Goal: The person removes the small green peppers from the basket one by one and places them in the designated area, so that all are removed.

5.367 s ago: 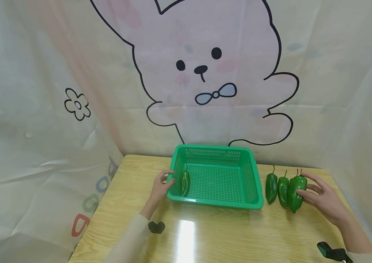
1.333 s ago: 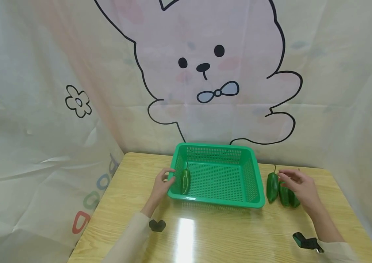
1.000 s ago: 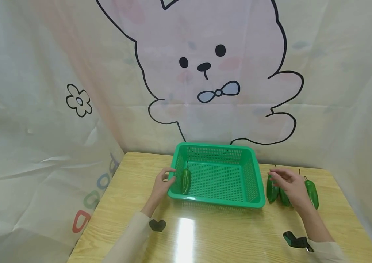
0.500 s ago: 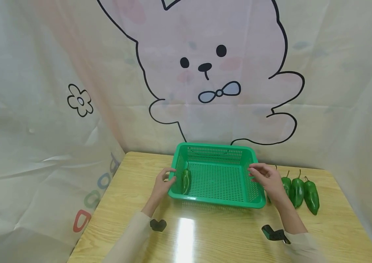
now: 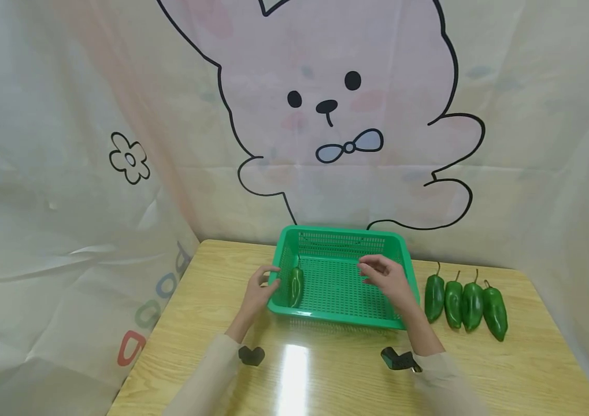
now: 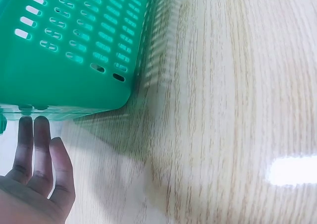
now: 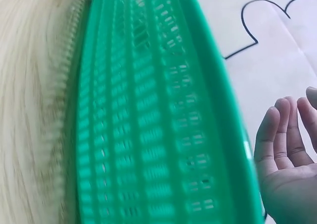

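Note:
A green plastic basket (image 5: 341, 321) stands on the table with one dark green chili pepper (image 5: 296, 286) inside by its left wall. My left hand (image 5: 258, 292) holds the basket at its left rim, thumb and index finger over the edge; several fingertips (image 6: 41, 122) press against the outer wall in the left wrist view. My right hand (image 5: 385, 277) is above the basket's right half, fingers loosely bent and holding nothing. In the right wrist view its fingers (image 7: 293, 140) show beyond the basket's rim. Several more green peppers (image 5: 472, 306) lie in a row right of the basket.
The wooden table (image 5: 346, 375) ends at the back against a cloth backdrop (image 5: 403, 190) with a cartoon animal drawn on it. Similar cloth hangs at both sides. A bright reflection shows on the tabletop in front of the basket.
Earlier my right hand held the rightmost pepper; it has let go and moved left over the basket. That pepper now lies at the row's right end. My left hand stays on the rim.

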The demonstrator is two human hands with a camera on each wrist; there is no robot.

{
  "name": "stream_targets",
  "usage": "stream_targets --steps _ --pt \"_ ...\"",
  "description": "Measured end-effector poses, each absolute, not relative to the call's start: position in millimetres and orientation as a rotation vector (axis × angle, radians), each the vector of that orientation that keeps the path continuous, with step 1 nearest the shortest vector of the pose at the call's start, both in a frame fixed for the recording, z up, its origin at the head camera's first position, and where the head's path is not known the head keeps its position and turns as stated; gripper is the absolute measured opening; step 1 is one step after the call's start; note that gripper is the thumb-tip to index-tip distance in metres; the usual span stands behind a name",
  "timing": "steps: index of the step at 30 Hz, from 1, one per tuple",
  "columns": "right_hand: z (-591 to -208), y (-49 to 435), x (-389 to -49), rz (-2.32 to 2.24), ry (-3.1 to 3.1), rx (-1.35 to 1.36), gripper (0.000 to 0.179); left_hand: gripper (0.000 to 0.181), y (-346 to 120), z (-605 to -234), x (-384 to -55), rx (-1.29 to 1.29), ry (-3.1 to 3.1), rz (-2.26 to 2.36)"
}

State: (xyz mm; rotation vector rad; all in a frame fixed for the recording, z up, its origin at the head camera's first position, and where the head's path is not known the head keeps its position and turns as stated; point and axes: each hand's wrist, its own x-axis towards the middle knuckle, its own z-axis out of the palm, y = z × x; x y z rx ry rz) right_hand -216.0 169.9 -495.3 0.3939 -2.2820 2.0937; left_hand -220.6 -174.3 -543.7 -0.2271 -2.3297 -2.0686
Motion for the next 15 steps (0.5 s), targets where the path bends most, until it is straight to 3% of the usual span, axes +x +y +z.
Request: stream_targets --steps 6,15 --pt "-500 146 -221 2.157 -2.299 0.366 0.027 0.03 -173 -523 -210 -0.265 -2.341 -2.067" --pt "-508 111 -225 2.237 -2.296 0.327 0.029 0.03 -172 -520 -208 -0.261 -2.317 -2.076"
